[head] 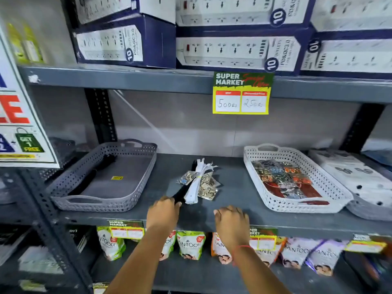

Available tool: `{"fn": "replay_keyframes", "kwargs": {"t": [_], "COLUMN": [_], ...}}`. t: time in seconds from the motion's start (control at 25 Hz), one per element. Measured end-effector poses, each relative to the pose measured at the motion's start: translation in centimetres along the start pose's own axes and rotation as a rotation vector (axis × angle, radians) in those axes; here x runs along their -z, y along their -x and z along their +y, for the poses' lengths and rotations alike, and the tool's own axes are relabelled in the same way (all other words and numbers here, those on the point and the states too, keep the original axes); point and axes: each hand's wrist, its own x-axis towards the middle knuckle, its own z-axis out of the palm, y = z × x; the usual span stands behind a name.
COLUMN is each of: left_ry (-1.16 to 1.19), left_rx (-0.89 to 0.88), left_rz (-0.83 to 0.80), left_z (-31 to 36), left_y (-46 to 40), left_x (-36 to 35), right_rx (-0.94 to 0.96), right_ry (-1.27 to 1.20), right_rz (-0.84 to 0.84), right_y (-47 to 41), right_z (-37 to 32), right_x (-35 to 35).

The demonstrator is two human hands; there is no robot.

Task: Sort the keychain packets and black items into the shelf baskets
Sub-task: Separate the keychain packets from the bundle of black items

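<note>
Head view: my left hand (163, 211) closes on the long black item (180, 195) at the shelf's front edge, right hand (231, 217) loosely curled, empty; I'd lift clear of the bundled gold keychain packets (201, 183) toward the grey perforated plastic basket (135, 194).

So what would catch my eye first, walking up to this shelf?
Probably the yellow price tag hanging from the upper shelf edge, under stacked power-strip boxes. Next, the white basket on the right, full of colourful keychain packets, and the loose bundle of packets lying mid-shelf just beyond the left hand.
</note>
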Motion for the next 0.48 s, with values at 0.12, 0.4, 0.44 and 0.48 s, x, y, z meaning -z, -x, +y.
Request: {"fn": "replay_keyframes", "kwargs": {"t": [0.12,0.4,0.44,0.48], "left_ry": [0.138,0.13,0.143,0.156], "left_rx": [0.154,0.216,0.224,0.232], "left_rz": [-0.115,-0.166,-0.159,-0.151], "left_z": [1.3,3.1,3.4,3.6], "left_y": [-4.6,-9.3,-9.4,-9.3], "left_x": [-1.5,-3.4,-3.4,-3.3], "right_rx": [-0.071,-0.271,-0.29,-0.307], "right_ry": [-0.271,-0.426,-0.42,-0.416], "right_rz": [-0.207,-0.429,-0.428,-0.436], "right_y": [-5.6,-13.1,-13.4,-13.6], "right_z": [-1.7,-5.0,-5.2,-5.4], "right_x": [-1.2,-4.9,-5.2,-5.3]}}
